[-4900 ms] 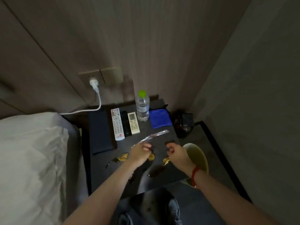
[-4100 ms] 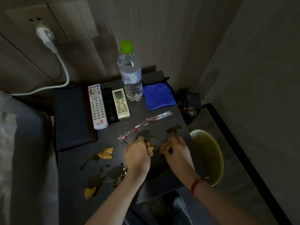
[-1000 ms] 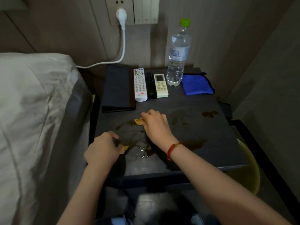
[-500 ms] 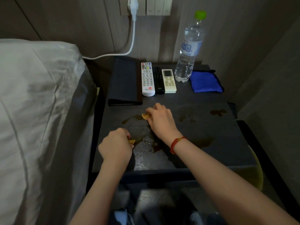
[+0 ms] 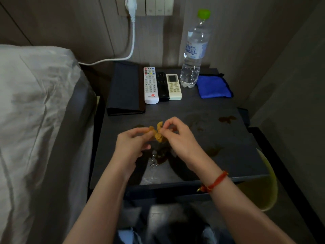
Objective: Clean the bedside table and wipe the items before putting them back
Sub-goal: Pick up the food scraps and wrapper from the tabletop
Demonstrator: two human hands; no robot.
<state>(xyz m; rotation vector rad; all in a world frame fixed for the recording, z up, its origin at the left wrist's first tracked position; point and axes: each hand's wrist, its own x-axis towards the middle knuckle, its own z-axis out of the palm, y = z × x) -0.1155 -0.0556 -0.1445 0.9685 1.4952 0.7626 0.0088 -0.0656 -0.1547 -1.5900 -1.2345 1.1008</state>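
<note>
Both the left hand (image 5: 131,144) and right hand (image 5: 177,136) pinch crumpled yellow-orange food scraps (image 5: 157,132) above the stained dark bedside table (image 5: 228,155); recommended: carry them level to the yellow-green bin (image 5: 263,191), avoiding drips.

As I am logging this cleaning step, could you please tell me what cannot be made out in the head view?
- Yellow bin: mostly hidden under the bedside table; contents unseen.
- Spill: partly covered by both hands.
- Yellow scraps: pinched between left hand and right hand; material unclear.
- Water bottle label: too blurred to read.
</note>
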